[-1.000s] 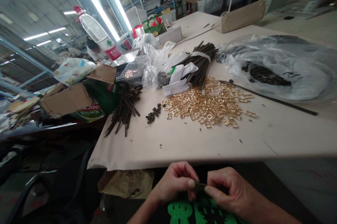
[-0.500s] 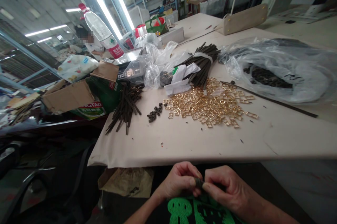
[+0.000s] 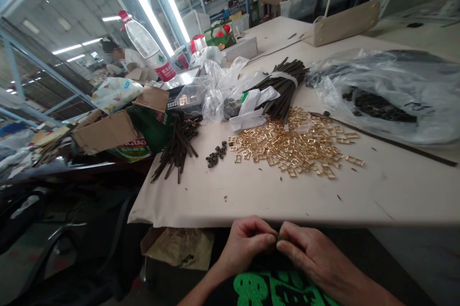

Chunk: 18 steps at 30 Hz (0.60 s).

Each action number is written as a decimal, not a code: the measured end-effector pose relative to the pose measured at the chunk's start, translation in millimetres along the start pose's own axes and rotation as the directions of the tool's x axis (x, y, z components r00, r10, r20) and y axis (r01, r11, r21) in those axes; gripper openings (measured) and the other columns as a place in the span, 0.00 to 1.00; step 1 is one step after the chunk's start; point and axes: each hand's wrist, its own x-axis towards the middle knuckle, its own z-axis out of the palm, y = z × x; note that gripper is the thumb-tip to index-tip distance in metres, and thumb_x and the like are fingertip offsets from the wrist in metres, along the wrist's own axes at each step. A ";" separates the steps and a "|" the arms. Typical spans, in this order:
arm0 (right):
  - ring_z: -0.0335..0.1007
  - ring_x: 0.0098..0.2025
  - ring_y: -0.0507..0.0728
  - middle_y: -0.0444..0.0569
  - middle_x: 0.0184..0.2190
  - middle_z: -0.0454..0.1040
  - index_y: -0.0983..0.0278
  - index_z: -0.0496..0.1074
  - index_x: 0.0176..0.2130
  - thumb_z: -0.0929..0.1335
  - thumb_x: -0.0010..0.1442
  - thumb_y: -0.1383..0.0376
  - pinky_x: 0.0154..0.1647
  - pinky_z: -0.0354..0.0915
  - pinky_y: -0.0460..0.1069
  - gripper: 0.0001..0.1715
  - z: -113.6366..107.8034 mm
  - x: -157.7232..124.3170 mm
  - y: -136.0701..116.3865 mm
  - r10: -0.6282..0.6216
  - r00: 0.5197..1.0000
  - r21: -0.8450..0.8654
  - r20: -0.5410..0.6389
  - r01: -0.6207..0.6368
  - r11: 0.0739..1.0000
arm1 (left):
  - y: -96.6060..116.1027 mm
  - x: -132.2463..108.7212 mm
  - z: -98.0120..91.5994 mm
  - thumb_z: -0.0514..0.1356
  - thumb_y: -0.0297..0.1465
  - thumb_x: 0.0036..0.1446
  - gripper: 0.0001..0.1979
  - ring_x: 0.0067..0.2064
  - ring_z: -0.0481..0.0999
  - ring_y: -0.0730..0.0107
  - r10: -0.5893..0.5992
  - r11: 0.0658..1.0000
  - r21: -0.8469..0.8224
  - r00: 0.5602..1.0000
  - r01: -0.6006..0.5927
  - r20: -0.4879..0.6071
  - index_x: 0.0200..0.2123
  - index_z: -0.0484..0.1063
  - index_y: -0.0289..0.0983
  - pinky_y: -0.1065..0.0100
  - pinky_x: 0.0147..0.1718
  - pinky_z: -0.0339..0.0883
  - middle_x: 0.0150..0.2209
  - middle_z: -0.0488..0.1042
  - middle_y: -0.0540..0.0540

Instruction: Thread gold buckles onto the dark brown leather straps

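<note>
My left hand (image 3: 248, 243) and my right hand (image 3: 305, 248) meet fingertip to fingertip just below the table's front edge. Both pinch one small dark piece (image 3: 279, 237), mostly hidden by the fingers. Beyond them on the table (image 3: 251, 200) lies a wide pile of gold metal buckles (image 3: 291, 145). Left of that pile is a small cluster of dark loops (image 3: 216, 155). Dark strips (image 3: 178, 145) are heaped at the table's left side, and a tied bundle of dark strips (image 3: 283, 90) rests behind the buckles.
A clear plastic bag (image 3: 395, 100) with dark pieces lies at the right, a long dark strip (image 3: 406, 145) before it. A cardboard box (image 3: 106, 133), a large bottle (image 3: 143, 42) and a beige bag (image 3: 347, 23) stand farther back. A person (image 3: 122, 54) is at the far left.
The fingers of both hands have closed in around the dark piece, which shows less now. The view has turned slightly left, so the table's contents appear farther right.
</note>
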 end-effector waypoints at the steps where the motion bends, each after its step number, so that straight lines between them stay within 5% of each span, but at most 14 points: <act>1: 0.62 0.28 0.53 0.43 0.26 0.68 0.61 0.63 0.30 0.59 0.68 0.47 0.28 0.54 0.46 0.24 0.3 1.6 0.0 0.012 1.000 0.021 0.003 -0.012 1.000 | 0.7 -0.2 1.0 0.72 0.39 0.45 0.15 0.22 0.66 0.77 0.021 0.997 0.070 1.000 -0.021 -0.003 0.26 0.79 0.33 0.74 0.23 0.59 0.20 0.72 0.49; 8: 0.60 0.22 0.53 0.41 0.20 0.64 0.60 0.60 0.27 0.57 0.68 0.49 0.24 0.54 0.47 0.23 6.3 7.6 9.7 0.043 0.996 0.054 0.079 -0.047 0.997 | 6.1 -2.0 -0.2 0.64 0.38 0.56 0.13 0.27 0.68 0.73 0.388 0.765 0.537 0.920 -0.355 0.056 0.27 0.78 0.34 0.71 0.29 0.60 0.24 0.72 0.47; 18: 0.60 0.24 0.54 0.44 0.22 0.67 0.60 0.59 0.26 0.55 0.68 0.51 0.24 0.52 0.47 0.24 0.0 5.2 8.6 0.051 0.997 -0.080 0.058 -0.046 0.996 | 8.8 4.0 2.0 0.62 0.38 0.59 0.13 0.24 0.69 0.76 0.367 0.821 0.470 0.930 -0.325 0.002 0.30 0.75 0.34 0.72 0.27 0.62 0.25 0.70 0.49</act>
